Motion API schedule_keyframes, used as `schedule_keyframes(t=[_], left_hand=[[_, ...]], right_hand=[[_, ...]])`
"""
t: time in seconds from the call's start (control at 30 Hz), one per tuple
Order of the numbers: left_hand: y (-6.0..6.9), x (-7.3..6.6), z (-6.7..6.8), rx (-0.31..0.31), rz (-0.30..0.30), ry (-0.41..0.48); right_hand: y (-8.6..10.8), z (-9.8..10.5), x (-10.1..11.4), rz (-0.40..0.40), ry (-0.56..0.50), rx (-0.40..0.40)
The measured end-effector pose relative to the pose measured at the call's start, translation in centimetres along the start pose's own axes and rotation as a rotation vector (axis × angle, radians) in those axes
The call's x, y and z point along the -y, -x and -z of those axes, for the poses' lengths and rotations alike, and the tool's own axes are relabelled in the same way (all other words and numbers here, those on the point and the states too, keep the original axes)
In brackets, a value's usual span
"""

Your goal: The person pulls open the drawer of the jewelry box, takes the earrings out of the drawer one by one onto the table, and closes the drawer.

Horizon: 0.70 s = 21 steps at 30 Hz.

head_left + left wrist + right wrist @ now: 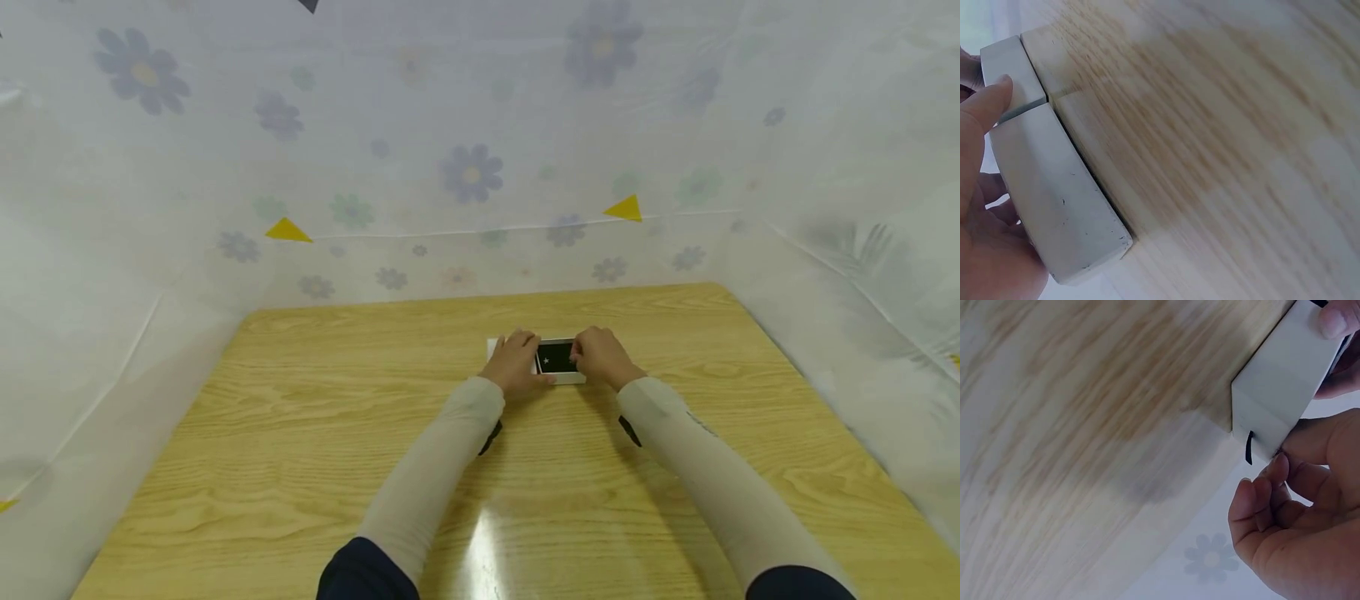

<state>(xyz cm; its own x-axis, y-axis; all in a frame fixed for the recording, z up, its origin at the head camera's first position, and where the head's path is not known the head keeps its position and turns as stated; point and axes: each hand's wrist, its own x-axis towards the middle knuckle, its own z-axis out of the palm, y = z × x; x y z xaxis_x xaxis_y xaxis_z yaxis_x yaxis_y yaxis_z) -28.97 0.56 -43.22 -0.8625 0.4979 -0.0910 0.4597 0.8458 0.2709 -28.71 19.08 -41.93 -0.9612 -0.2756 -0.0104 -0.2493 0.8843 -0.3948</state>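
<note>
We see the left hand [514,363] gripping the white box [567,378] on the wooden table [300,417], thumb along its near side. The right hand [602,356] curls its fingers at the box's right end, near a black ribbon [1249,447]; we cannot tell whether they pinch anything.

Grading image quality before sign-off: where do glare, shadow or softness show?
Head view: bright glare on the yellow wooden table, shadow beside the right beige fabric sleeve; left wrist view: soft, washed-out grain; right wrist view: blurry grey patch on the table.

Wood-grain table [300,417]; flowered, perhaps plastic sheeting [420,192]
</note>
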Motion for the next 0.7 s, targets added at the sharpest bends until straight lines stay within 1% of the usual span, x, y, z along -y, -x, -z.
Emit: schedule_keyframes(t=[0.2,0.43,0.57,0.7], left_hand=[[0.09,-0.18,0.15,0.010,0.004,0.010],[0.04,-0.07,0.03,0.005,0.001,0.016],[0.09,0.01,-0.03,0.003,0.002,0.019],[0.02,0.16,-0.12,-0.001,0.007,0.011]], right_hand=[[-0.05,0.08,0.25,-0.034,0.016,0.033],[0.08,0.18,0.52,-0.065,0.041,0.050],[0.29,0.43,0.56,-0.039,0.029,0.042],[0.55,0.98,0.50,0.011,-0.030,0.019]])
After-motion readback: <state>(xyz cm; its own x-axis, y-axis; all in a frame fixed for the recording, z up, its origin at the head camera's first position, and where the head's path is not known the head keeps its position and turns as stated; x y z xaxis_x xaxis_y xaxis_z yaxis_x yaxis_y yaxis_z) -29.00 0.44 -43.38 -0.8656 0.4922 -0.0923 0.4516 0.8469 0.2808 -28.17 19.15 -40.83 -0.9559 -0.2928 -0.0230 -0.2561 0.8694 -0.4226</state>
